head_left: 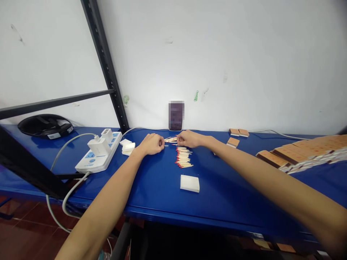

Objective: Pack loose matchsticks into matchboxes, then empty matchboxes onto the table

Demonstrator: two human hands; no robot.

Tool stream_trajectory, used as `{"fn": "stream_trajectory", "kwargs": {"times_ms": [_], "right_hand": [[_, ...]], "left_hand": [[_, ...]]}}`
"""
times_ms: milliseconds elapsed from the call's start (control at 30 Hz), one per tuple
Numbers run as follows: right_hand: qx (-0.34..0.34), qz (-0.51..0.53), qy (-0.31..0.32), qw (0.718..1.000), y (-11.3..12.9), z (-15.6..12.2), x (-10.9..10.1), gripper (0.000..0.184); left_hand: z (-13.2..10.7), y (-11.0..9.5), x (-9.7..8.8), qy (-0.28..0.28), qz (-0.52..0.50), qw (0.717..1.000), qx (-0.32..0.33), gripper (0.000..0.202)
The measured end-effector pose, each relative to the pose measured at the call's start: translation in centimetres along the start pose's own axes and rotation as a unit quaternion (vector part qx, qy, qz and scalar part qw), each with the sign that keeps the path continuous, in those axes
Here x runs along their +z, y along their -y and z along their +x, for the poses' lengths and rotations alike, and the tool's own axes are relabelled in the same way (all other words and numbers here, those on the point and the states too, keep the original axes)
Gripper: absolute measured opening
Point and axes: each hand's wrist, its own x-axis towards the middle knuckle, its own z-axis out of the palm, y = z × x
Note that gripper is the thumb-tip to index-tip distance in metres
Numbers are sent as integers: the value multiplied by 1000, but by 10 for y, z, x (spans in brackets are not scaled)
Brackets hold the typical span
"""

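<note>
A loose pile of matches (170, 139) lies between my two hands on the blue tabletop. My left hand (152, 144) is at the pile's left, its fingers curled into a pinch. A thin pale stick shows by those fingertips; whether they grip it I cannot tell. From the right, my right hand (189, 138) reaches the pile with thumb and fingers pinched together, and what is in them is hidden. Just below, a column of matches (183, 157) lies side by side, red heads to the left. Closer to me sits a small white box (189, 183).
Left are white box pieces (128, 147), a power strip (99, 153) with plugs and cables, and a black metal post (108, 68). A phone (176, 116) leans on the wall. Small matchboxes (232, 142) and long rows of matchboxes (306, 150) lie right.
</note>
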Motion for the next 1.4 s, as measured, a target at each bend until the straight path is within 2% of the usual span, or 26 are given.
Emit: {"fn": "stream_trajectory", "kwargs": {"times_ms": [167, 433, 767, 967, 1167, 1400], "right_hand": [[22, 36, -5, 999, -12, -16, -1, 16], [-7, 87, -8, 996, -16, -20, 3, 16], [19, 100, -25, 995, -14, -23, 1, 22], [42, 116, -28, 992, -12, -23, -1, 35], [49, 135, 0, 990, -12, -22, -2, 29], [33, 104, -22, 994, -8, -23, -1, 32]], "left_hand": [[8, -7, 8, -15, 18, 1000, 16, 21], [18, -22, 20, -41, 39, 998, 21, 30], [23, -33, 29, -73, -59, 994, 56, 28], [22, -35, 26, -68, -105, 990, 59, 34], [21, -35, 26, -63, -150, 985, 66, 33], [17, -31, 27, -41, -186, 978, 86, 35]]}}
